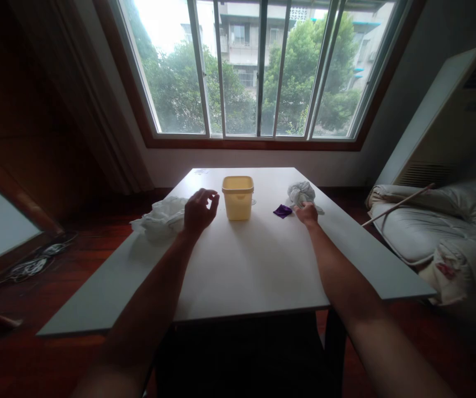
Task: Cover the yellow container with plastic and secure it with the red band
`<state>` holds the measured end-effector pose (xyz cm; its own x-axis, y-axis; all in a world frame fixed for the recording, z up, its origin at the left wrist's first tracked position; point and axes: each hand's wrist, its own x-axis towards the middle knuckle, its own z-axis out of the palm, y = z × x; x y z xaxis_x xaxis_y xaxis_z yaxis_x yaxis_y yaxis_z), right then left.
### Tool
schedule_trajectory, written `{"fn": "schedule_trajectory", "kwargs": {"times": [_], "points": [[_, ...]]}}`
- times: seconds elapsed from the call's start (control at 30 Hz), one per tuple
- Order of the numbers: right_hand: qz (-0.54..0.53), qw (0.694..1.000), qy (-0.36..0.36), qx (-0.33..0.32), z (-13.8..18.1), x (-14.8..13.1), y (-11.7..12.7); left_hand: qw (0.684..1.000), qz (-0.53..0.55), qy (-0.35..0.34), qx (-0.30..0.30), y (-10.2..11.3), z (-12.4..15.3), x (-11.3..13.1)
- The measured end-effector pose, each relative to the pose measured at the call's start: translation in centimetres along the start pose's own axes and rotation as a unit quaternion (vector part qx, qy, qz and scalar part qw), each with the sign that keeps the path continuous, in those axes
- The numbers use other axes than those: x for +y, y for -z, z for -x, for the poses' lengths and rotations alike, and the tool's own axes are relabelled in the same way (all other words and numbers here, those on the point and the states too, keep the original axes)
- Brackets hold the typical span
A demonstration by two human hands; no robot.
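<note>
My left hand is raised just left of a yellow plastic tub. Its fingers are curved, with a gap between thumb and forefinger, and nothing shows in them. Beside that hand, at the table's left edge, lies a crumpled white plastic bag. At the right, my right hand is closed on the gathered near end of a bunched white plastic bag; what the bag contains, if anything, is hidden. A small dark purple folded piece lies left of my right hand; its material is unclear.
The white table stretches from my body towards the window. A small clear round item sits by the tub's right side. On the right stands a pale sofa with a stick across it. Cables lie on the floor at left.
</note>
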<state>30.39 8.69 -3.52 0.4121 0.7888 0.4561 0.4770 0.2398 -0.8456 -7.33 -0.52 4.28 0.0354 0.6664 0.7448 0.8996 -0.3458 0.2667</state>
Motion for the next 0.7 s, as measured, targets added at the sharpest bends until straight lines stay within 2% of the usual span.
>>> {"fn": "schedule_trajectory", "kwargs": {"times": [0.07, 0.13, 0.23, 0.3, 0.37, 0.43, 0.57, 0.7], "points": [[0.013, 1.000, 0.017, 0.019, 0.0, -0.9, -0.2, 0.998, 0.028, -0.038, -0.038, -0.7, 0.5, 1.3], [0.020, 0.997, 0.069, 0.030, 0.3, -2.0, -0.4, 0.993, 0.053, -0.074, -0.076, -1.8, 1.3, 2.5], [0.011, 0.984, 0.178, -0.006, 1.7, -4.1, -0.6, 0.977, 0.102, -0.115, -0.149, -3.8, 2.6, 4.0], [-0.003, 0.975, 0.219, -0.043, 3.1, -5.7, -0.8, 0.963, 0.133, -0.121, -0.202, -4.9, 3.5, 4.7], [-0.021, 0.967, 0.240, -0.088, 4.7, -7.3, -1.0, 0.951, 0.150, -0.116, -0.243, -5.8, 4.1, 5.1], [-0.044, 0.952, 0.251, -0.167, 6.3, -8.7, -1.3, 0.946, 0.151, -0.108, -0.264, -6.3, 4.5, 5.1], [-0.078, 0.905, 0.239, -0.345, 9.0, -10.6, -1.8, 0.951, 0.138, -0.071, -0.268, -6.4, 4.7, 4.7], [-0.084, 0.876, 0.209, -0.427, 9.8, -10.9, -1.9, 0.958, 0.129, -0.055, -0.250, -6.4, 4.6, 4.4]]}}
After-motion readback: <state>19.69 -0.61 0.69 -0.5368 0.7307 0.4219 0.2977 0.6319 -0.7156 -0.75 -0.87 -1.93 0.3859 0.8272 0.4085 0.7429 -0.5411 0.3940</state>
